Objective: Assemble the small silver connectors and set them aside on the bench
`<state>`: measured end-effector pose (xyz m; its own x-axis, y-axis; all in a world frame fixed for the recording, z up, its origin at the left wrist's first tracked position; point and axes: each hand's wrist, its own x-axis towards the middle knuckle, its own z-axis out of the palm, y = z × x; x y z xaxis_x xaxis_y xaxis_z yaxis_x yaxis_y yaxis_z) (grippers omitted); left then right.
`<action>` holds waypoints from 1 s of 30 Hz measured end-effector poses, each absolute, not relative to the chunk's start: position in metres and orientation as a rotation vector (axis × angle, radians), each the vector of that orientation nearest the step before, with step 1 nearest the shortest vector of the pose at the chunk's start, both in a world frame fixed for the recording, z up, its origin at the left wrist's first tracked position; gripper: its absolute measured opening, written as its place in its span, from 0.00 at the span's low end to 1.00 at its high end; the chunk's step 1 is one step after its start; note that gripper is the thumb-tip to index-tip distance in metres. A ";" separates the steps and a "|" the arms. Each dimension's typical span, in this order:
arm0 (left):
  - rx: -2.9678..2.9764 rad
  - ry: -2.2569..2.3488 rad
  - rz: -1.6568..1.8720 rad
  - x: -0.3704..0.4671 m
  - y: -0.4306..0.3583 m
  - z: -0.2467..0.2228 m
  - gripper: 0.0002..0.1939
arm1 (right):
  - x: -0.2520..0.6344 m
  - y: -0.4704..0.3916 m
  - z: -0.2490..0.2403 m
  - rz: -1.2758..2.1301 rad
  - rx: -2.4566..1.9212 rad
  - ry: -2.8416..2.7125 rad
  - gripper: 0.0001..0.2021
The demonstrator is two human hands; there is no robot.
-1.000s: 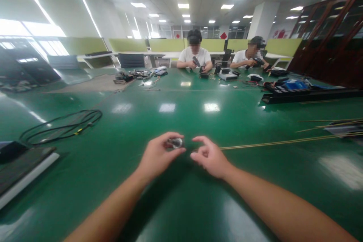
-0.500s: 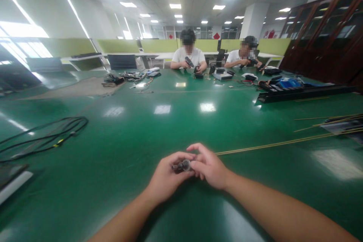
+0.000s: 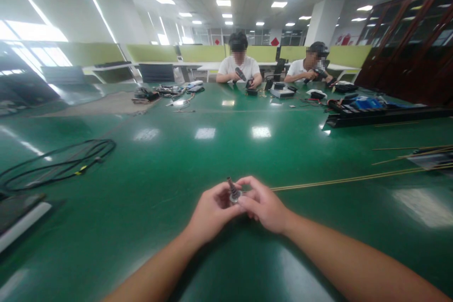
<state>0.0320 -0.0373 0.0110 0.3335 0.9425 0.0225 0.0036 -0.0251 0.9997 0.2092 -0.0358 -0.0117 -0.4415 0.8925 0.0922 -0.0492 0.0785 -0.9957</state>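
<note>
Between my hands is a small metal part with a round, shiny flange and a narrow, stepped dark stem (image 3: 232,188). The stem points up and tilts slightly left. My left hand (image 3: 209,212) curls round the part from the left, its thumb near the flange. From the right, my right hand (image 3: 266,206) closes on it, with the thumb against the flange. The lower side of the part is hidden by my fingers. Both hands are just above the green tabletop (image 3: 170,160).
Thin brass-coloured rods (image 3: 339,180) lie to the right, one end close behind my right hand. A coiled black cable (image 3: 95,151) is at the left. Two people sit across the table with hand tools. A long black channel (image 3: 375,117) lies at the far right.
The metal part has turned in my hands: its stem pointed left before and points up now. My fingers have shifted a little around it, and the camera view has moved slightly.
</note>
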 end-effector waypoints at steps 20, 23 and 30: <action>1.330 0.958 0.964 0.027 -0.032 0.010 0.21 | 0.210 -0.040 -0.014 1.322 -0.968 -1.767 0.30; 1.344 0.954 0.945 0.026 -0.032 0.009 0.22 | 0.210 -0.039 -0.016 1.308 -0.977 -1.770 0.31; 1.328 0.968 0.994 0.026 -0.033 0.009 0.22 | 0.209 -0.039 -0.012 1.334 -1.001 -1.758 0.32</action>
<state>0.0256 -0.0328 0.0095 0.2996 0.9540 0.0071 -0.0184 -0.0017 0.9998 0.2094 -0.0388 -0.0118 -0.4538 0.8876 0.0788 0.1631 0.1697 -0.9719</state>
